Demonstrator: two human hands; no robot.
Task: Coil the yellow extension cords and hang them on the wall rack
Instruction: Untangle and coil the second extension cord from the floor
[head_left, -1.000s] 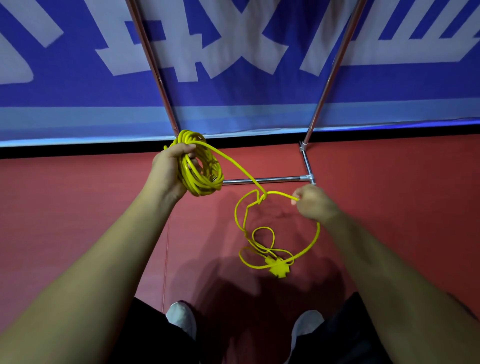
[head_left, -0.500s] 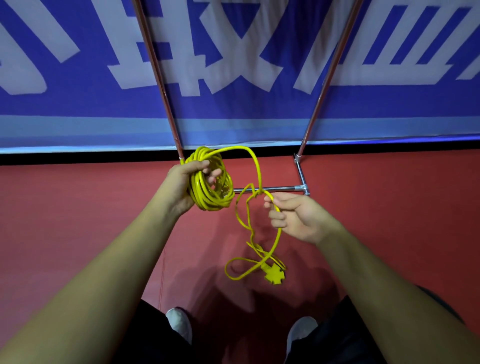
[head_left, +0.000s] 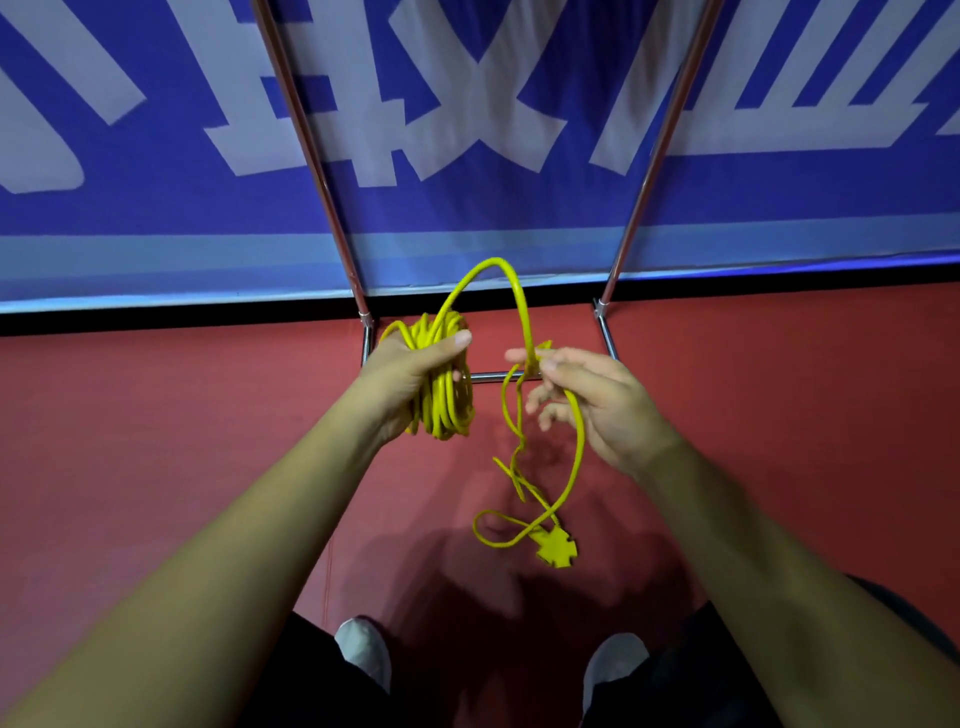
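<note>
One arching strand runs from the coil gripped in the left hand to the right hand beside it, which pinches it, socket end dangling below.

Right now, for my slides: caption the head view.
Left hand grips the coiled yellow cord; right hand pinches its loose tail, plug below.

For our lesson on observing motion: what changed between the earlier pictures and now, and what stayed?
The right hand, pinching the cord, moved left toward the coil, raising a loop that now arches between them. The left hand still grips the coil; the socket end still lies on the floor.
</note>
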